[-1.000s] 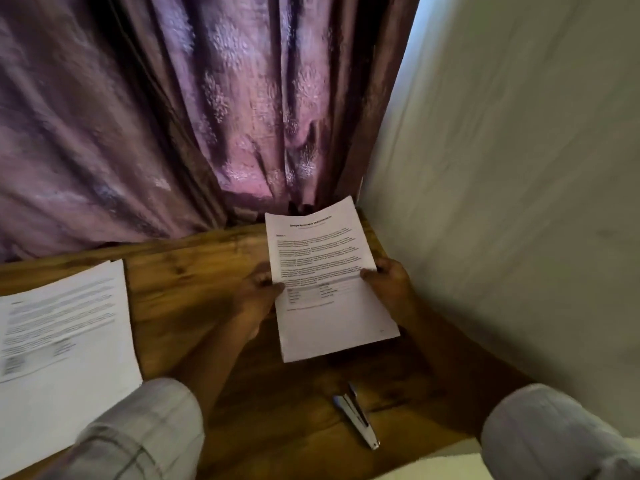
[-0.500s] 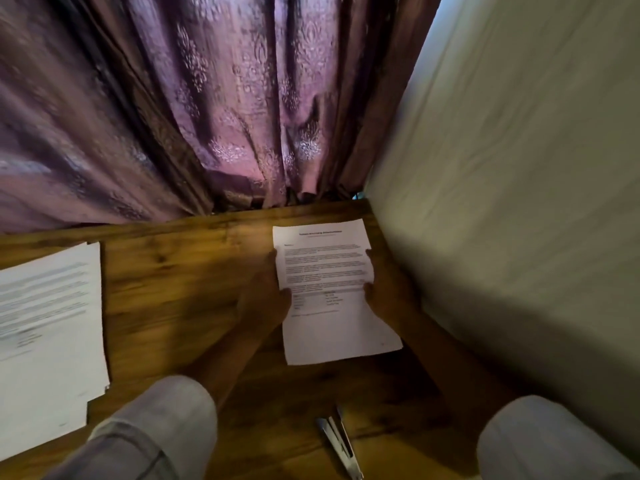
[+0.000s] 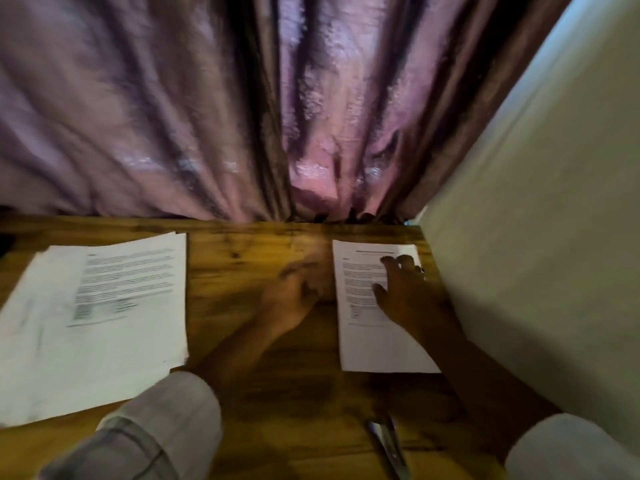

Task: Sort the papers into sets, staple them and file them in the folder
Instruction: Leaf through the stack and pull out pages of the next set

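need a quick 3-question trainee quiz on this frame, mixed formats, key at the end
1. Fill in: the left hand is over the bare wooden ____, between the left pile and the right papers.
2. True or false: the right hand lies with spread fingers on the right papers.
3. Where is the stapler? A: on the left pile. B: in the left hand. C: on the wood, nearer the person than the right papers.

Key: 1 table; 2 true; 3 C.
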